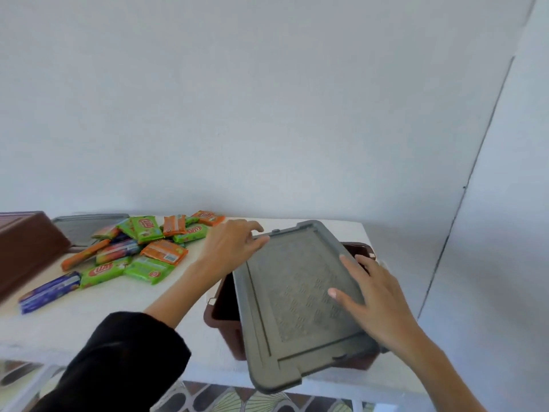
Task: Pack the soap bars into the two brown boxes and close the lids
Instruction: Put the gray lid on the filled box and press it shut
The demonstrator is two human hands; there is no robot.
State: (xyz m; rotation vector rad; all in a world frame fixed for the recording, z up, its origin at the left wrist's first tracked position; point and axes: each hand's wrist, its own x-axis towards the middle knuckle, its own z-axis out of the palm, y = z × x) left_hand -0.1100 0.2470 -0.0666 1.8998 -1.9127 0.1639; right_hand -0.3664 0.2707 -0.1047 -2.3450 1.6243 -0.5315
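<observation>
Grey plastic fills the middle of the view: a lid (297, 292) sits askew over the near brown box (221, 316), turned so that the box's dark inside shows along the lid's nine o'clock edge. The lid is not seated.

The left hand (228, 245) pinches the lid's corner at eleven o'clock, thumb on top and fingers curled over the rim, likely to steer or lift it. The right hand (377, 298) lies flat on the lid toward three o'clock with its fingers spread and straight. It grasps nothing and seems to be steadying the panel so it does not slide.

The soap bars (142, 251), in green, orange and blue wrappers, lie in a loose heap on the white table (89, 319) at nine o'clock from the lid, none of them visibly in a box. Beyond them at the far left stands the second brown box (26, 245), its own grey lid (80, 227) lying flat just beside it.

With all the soap out, packing looks hardly begun, and this lid probably has to come clear first.
</observation>
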